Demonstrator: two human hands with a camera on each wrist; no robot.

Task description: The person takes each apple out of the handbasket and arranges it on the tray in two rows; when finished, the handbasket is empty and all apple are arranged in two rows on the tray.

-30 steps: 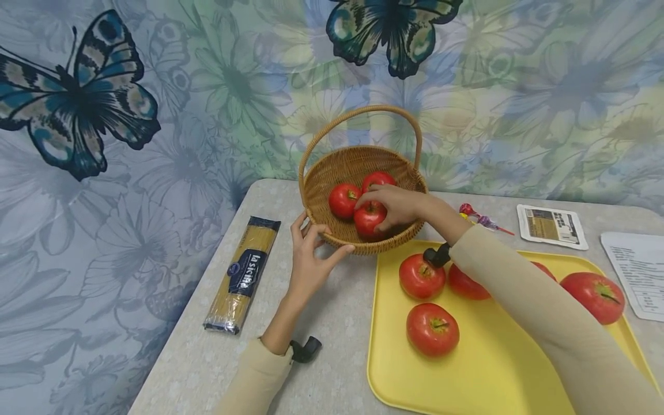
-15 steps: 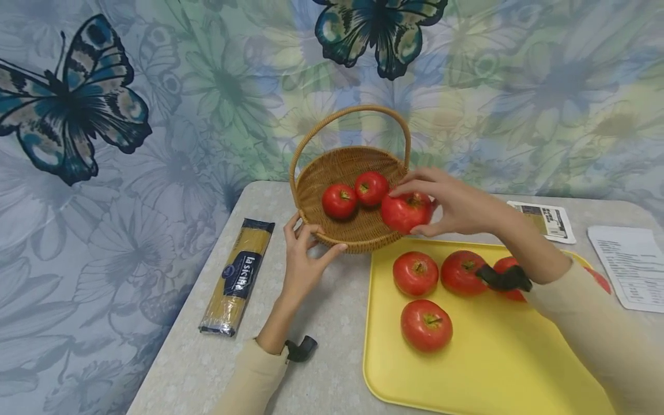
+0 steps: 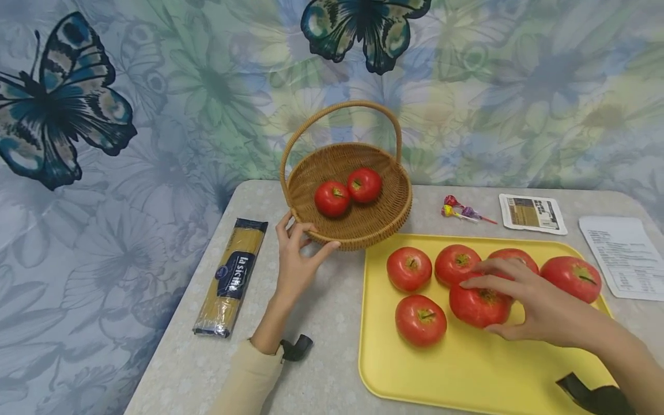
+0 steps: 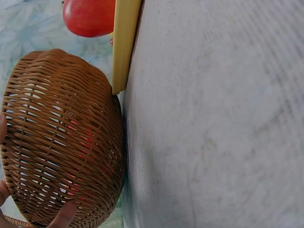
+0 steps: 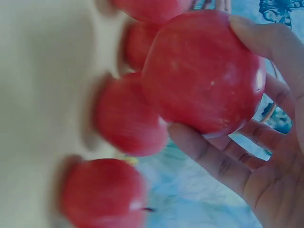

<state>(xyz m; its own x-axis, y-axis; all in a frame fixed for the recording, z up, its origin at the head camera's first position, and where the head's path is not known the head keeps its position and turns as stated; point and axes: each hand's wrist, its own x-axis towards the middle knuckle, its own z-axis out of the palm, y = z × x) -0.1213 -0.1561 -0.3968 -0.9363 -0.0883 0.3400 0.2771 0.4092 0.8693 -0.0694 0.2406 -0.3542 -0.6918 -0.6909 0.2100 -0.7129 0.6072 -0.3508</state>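
Note:
My left hand (image 3: 298,268) grips the near-left rim of a wicker basket (image 3: 358,239), which tips toward me. Two red apples (image 3: 332,199) lie inside it. In the left wrist view, fingertips (image 4: 64,216) press on the woven wall (image 4: 61,137). My right hand (image 3: 544,302) holds another red apple (image 3: 474,305) over the yellow tray (image 3: 467,374), thumb on one side and fingers on the other. The right wrist view shows this held apple (image 5: 204,71) close up. Several more apples (image 3: 420,320) sit on the tray around it.
A pack of spaghetti (image 3: 230,279) lies left of the basket. Behind the tray are some lollipops (image 3: 456,208) and a flat white packet (image 3: 533,214). A printed sheet (image 3: 625,256) lies at the right. A patterned cloth (image 3: 207,86) hangs behind the table.
My right hand has lifted an apple out of the basket and carried it right and toward me, over the tray. The left hand has kept its grip on the basket rim.

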